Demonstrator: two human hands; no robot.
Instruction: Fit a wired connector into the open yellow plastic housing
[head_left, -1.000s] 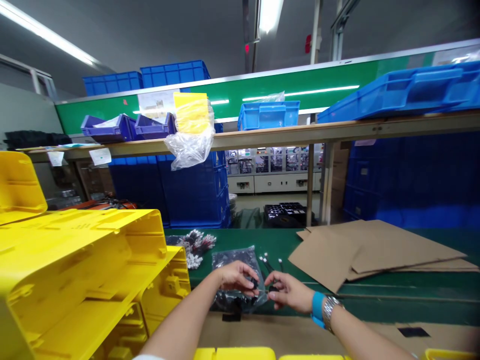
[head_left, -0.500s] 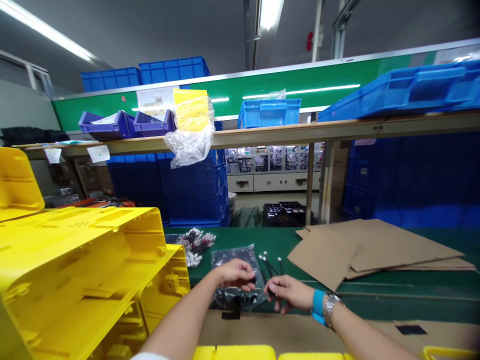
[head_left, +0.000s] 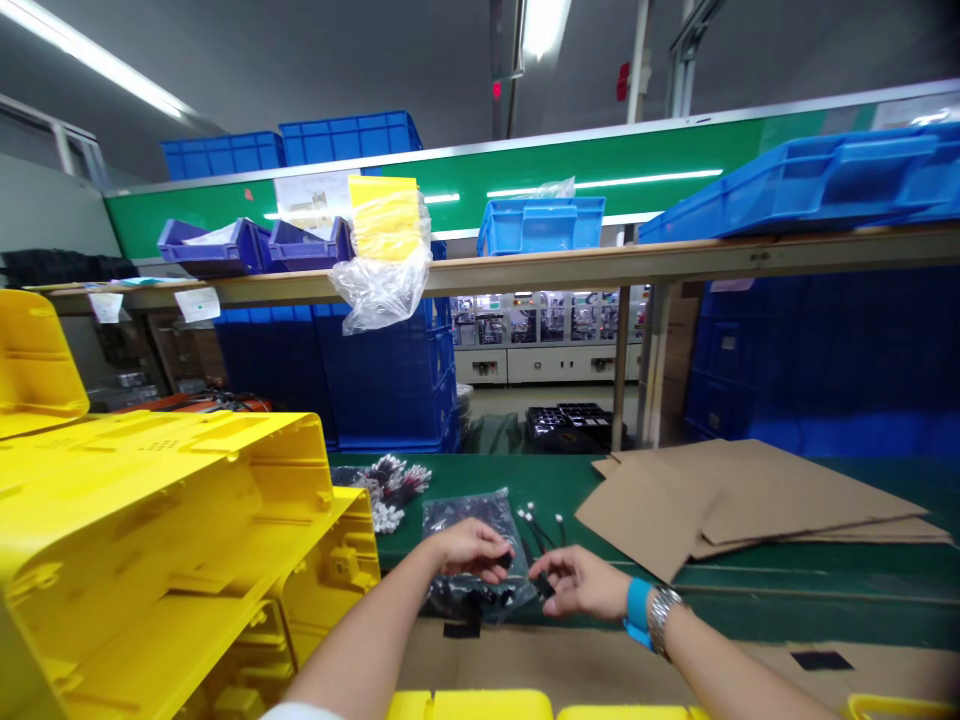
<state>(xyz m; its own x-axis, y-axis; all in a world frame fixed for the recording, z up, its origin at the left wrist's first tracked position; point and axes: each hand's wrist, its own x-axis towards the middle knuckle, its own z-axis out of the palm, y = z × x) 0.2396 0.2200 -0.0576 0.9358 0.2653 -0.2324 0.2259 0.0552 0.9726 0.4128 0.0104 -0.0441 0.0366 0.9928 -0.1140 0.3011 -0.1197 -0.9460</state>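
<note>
Left hand point(head_left: 471, 550) and right hand point(head_left: 579, 584) are close together but not touching, the left curled around a small black piece point(head_left: 505, 562), the right pinching a black wire point(head_left: 541, 586). Both are over a clear plastic bag of black parts point(head_left: 469, 515) on the green workbench point(head_left: 465, 475).

I can't tell if my left hand point(head_left: 471, 550) holds anything, because its fingers hide that spot. The black bits point(head_left: 541, 586) by my right hand point(head_left: 579, 584) are too small to make out. What's inside the clear bag point(head_left: 469, 597) looks blurry. The big yellow crate point(head_left: 150, 530) gets cut off by the picture's edge.
</note>
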